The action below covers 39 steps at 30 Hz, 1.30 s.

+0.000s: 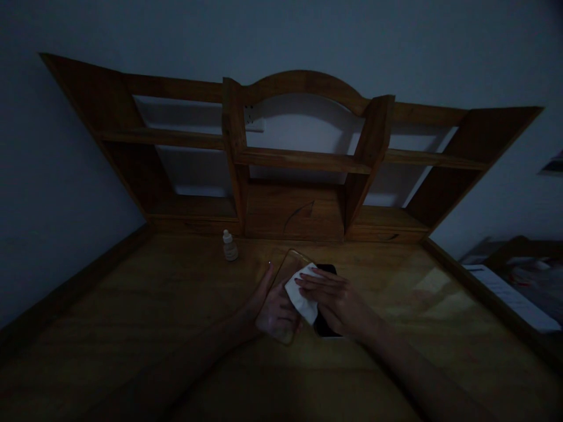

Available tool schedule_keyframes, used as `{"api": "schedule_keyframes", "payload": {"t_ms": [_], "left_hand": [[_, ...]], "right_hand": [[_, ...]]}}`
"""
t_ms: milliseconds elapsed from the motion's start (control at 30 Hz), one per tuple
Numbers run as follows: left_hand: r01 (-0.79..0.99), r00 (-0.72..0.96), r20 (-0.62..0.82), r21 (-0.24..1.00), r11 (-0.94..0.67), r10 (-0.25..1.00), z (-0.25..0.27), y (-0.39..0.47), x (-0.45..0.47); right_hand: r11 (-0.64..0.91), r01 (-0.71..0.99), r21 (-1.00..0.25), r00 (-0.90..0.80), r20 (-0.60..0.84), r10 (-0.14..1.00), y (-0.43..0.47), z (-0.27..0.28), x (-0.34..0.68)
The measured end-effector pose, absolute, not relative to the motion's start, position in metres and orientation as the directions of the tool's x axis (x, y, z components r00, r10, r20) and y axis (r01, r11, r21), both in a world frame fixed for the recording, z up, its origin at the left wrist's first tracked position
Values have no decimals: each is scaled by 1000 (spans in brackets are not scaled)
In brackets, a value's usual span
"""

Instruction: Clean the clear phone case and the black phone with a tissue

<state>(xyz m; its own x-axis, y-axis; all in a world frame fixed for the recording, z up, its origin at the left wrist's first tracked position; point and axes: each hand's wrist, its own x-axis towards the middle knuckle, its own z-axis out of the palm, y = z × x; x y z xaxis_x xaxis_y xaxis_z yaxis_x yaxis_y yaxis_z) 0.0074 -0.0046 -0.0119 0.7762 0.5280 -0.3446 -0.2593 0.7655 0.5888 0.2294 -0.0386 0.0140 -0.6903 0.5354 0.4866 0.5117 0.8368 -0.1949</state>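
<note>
A clear phone case [288,266], tilted and see-through, rests in my left hand [277,308]; the fingers show through it from behind and the thumb lies along its left edge. My right hand [336,296] presses a folded white tissue [303,296] against the right side of the case, fingers laid over the tissue. Partly hidden beneath my right hand, a dark phone [326,328] lies on the wooden desk. Behind and to the left stands a small dropper bottle [230,248] with a white top, upright and touched by neither hand.
A wooden shelf unit [299,158] with open compartments runs along the back of the desk [185,310]. A wall socket [254,120] shows through its middle opening. Beyond the desk's raised right edge lie white papers [512,296]. The room is dim.
</note>
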Motion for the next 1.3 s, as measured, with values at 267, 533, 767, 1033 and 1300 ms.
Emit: {"api": "schedule_keyframes", "payload": {"t_ms": [267,533,767,1033,1300], "left_hand": [[-235,797,-345,578,781,495,-19,-3,5],[-244,797,-346,566,787,496,-20,-3,6],[-250,790,-367,538,805,491,-17,-7,7],[-182,823,-391,504,844,411,-15,-14,7],[-171,867,-315,539,824,386,-18,-8,8]], "right_hand": [[721,693,-19,-623,488,611,-29,7,237],[719,591,-365,-474,564,676,-31,3,239],[528,449,-721,-57,567,822,-36,5,240],[716,687,-124,-587,484,648,-24,10,236],[596,803,10,-549,403,732,-25,9,228]]}}
